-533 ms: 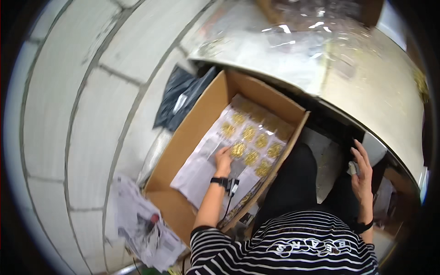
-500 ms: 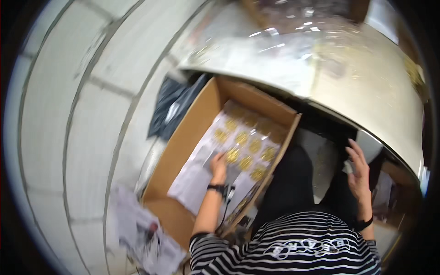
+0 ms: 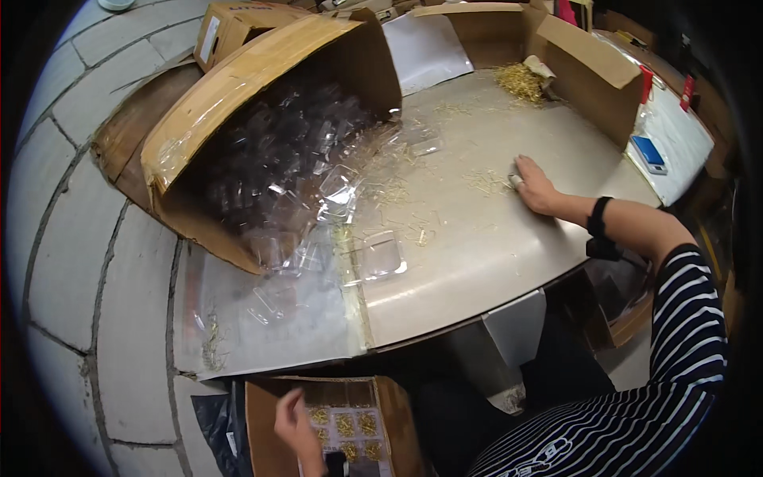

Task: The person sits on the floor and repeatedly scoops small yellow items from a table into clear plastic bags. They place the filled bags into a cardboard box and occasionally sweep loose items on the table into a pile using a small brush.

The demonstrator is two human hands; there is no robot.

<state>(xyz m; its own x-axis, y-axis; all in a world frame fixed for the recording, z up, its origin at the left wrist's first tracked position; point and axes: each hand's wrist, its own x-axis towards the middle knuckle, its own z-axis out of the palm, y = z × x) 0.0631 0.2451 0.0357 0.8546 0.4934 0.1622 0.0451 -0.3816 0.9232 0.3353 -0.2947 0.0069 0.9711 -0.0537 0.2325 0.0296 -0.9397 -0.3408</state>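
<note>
My right hand (image 3: pixel 536 188) rests on the beige tabletop (image 3: pixel 477 262), its fingers stretched toward a loose scatter of thin gold pin-like pieces (image 3: pixel 486 182). Something whitish wraps one fingertip. My left hand (image 3: pixel 296 425) is raised over the open cardboard box (image 3: pixel 262 433) below the table edge, fingers loosely bent and nothing visible in them. Inside that box lie clear plastic cases (image 3: pixel 344 425) filled with gold pieces. On the table, left of my right hand, sits an empty clear plastic case (image 3: pixel 383 254).
A large tipped carton (image 3: pixel 262 87) at the left spills many clear plastic cases (image 3: pixel 294 151). A heap of gold pieces (image 3: pixel 520 82) lies at the back by cardboard walls (image 3: pixel 592 87). A blue-and-white device (image 3: pixel 648 154) is at the right. A dark plastic bag (image 3: pixel 216 429) hangs beside the box.
The view has swung up from the box to the table. My left hand has lifted off the cases in the box. My right hand has moved from beside my lap onto the tabletop.
</note>
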